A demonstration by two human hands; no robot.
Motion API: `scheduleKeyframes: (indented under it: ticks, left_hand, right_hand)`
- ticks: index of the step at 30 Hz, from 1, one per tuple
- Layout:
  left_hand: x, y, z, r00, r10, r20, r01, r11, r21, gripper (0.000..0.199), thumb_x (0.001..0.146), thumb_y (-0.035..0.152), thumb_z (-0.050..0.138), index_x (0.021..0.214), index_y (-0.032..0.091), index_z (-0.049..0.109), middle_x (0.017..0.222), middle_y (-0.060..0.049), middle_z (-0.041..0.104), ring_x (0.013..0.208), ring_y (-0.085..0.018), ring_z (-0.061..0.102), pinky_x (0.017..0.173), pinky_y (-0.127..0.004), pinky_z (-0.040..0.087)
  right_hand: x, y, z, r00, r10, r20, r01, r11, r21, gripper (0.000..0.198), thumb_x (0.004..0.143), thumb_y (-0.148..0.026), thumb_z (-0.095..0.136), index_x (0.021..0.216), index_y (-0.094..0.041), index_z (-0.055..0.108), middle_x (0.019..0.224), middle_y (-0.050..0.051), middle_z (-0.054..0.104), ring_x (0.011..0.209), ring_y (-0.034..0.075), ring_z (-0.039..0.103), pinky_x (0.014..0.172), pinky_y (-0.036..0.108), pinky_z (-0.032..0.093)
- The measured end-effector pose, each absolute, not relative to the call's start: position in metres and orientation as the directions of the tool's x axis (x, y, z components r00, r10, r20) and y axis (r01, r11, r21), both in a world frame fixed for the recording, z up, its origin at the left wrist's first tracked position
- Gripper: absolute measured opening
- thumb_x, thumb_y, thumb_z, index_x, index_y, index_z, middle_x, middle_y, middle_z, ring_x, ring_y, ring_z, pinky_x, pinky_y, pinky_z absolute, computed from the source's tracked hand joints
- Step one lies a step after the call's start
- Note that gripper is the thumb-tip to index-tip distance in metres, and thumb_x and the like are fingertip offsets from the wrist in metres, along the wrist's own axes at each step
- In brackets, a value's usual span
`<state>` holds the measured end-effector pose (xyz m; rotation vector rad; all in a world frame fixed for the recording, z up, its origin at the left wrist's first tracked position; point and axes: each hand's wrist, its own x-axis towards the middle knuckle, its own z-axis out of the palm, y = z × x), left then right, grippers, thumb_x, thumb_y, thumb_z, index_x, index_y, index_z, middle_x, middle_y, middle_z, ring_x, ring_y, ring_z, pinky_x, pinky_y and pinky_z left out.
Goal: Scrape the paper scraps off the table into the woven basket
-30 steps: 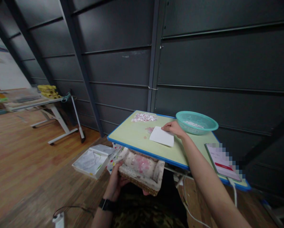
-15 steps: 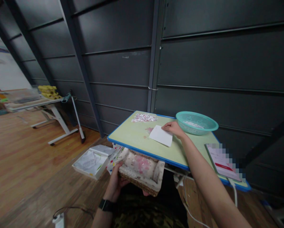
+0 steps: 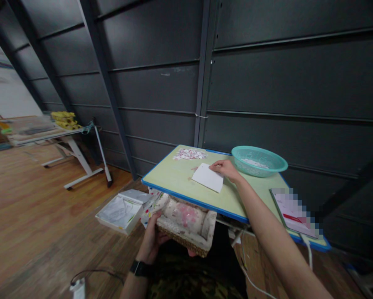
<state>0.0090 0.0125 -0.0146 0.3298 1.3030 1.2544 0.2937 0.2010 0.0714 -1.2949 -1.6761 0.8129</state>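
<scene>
Work table [image 3: 161, 174], with a pale yellow-green top and blue edging [image 3: 230, 214]. At the far left corner lies a loose, flat heap of white and reddish scraps [image 3: 190, 154]. A teal basket [image 3: 251, 170] stands at the far right, and a tablet [image 3: 286, 207], partly pixelated, lies near the right end. A white card [image 3: 208, 178] overlies the middle of the top; full contact cannot be told. Wood-plank floor [image 3: 33, 216] bears a white power strip [image 3: 78, 288], lower left. A second table [image 3: 57, 133], left background, bears a yellow bundle [image 3: 66, 120].
</scene>
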Motion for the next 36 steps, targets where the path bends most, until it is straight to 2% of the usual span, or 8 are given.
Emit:
scheduleKeyframes:
  ticks: [6,10,14,20,25,29,32,36]
  left_hand:
    - [0.008,0.014,-0.018,-0.223,0.822,-0.524,-0.512,0.358,0.781,0.048,0.082,0.040,0.061,0.125,0.021,0.052,0.077,-0.001,0.065,0.059,-0.018,0.065,0.059,-0.036,0.058]
    - [0.008,0.014,-0.018,-0.225,0.820,-0.526,-0.511,0.360,0.781,0.047,0.081,0.040,0.061,0.124,0.021,0.052,0.077,-0.001,0.064,0.059,-0.018,0.065,0.058,-0.035,0.058]
    - [0.007,0.014,-0.019,-0.219,0.824,-0.523,-0.522,0.353,0.776,0.048,0.081,0.039,0.062,0.125,0.022,0.050,0.078,-0.001,0.064,0.060,-0.018,0.065,0.058,-0.036,0.058]
    - [0.007,0.014,-0.020,-0.217,0.830,-0.514,-0.501,0.358,0.788,0.043,0.083,0.040,0.060,0.120,0.020,0.053,0.076,-0.001,0.063,0.058,-0.018,0.064,0.057,-0.035,0.058]
    - [0.008,0.014,-0.017,-0.219,0.824,-0.523,-0.509,0.361,0.781,0.043,0.083,0.039,0.059,0.122,0.021,0.052,0.075,0.000,0.064,0.059,-0.019,0.065,0.057,-0.036,0.058]
    - [0.008,0.012,-0.014,-0.228,0.819,-0.527,-0.501,0.366,0.785,0.044,0.083,0.040,0.059,0.121,0.019,0.053,0.069,0.001,0.061,0.056,-0.018,0.063,0.056,-0.034,0.058]
    - [0.008,0.012,-0.013,-0.226,0.818,-0.528,-0.501,0.367,0.784,0.042,0.083,0.040,0.059,0.120,0.020,0.053,0.071,0.000,0.063,0.055,-0.018,0.064,0.056,-0.035,0.058]
    - [0.007,0.014,-0.018,-0.204,0.825,-0.527,-0.517,0.366,0.774,0.042,0.082,0.040,0.061,0.118,0.020,0.053,0.071,0.000,0.064,0.055,-0.018,0.064,0.057,-0.035,0.058]
  right_hand:
    - [0.276,0.205,0.057,-0.059,0.955,0.290,0.445,0.285,-0.849,0.048,0.065,-0.054,0.068,0.083,-0.010,0.076,0.068,0.008,0.070,0.057,0.015,0.053,0.048,0.024,0.034]
    - [0.268,0.205,0.051,-0.097,0.957,0.274,0.469,0.287,-0.835,0.046,0.068,-0.052,0.068,0.082,-0.010,0.077,0.069,0.008,0.071,0.056,0.014,0.053,0.048,0.024,0.034]
    - [0.271,0.203,0.053,-0.207,0.959,0.194,0.358,0.259,-0.897,0.044,0.064,-0.048,0.072,0.082,-0.009,0.078,0.071,0.008,0.072,0.054,0.013,0.051,0.048,0.024,0.035]
    - [0.273,0.200,0.056,-0.134,0.970,0.205,0.312,0.238,-0.920,0.040,0.063,-0.045,0.075,0.081,-0.009,0.078,0.066,0.007,0.070,0.052,0.011,0.048,0.046,0.023,0.032]
    - [0.264,0.191,0.056,-0.321,0.942,0.096,0.268,0.188,-0.945,0.042,0.058,-0.047,0.080,0.079,-0.010,0.077,0.065,0.005,0.069,0.053,0.011,0.051,0.048,0.023,0.036]
    - [0.256,0.184,0.057,-0.413,0.910,0.030,0.189,0.118,-0.975,0.045,0.053,-0.047,0.084,0.079,-0.011,0.076,0.072,0.007,0.072,0.059,0.013,0.057,0.054,0.024,0.041]
    - [0.256,0.187,0.059,-0.324,0.944,0.066,0.133,0.114,-0.985,0.050,0.052,-0.049,0.084,0.081,-0.010,0.076,0.075,0.010,0.073,0.060,0.014,0.058,0.054,0.025,0.042]
    - [0.268,0.199,0.061,-0.074,0.980,0.187,0.162,0.197,-0.967,0.053,0.055,-0.055,0.079,0.083,-0.010,0.077,0.075,0.011,0.073,0.060,0.017,0.058,0.053,0.027,0.041]
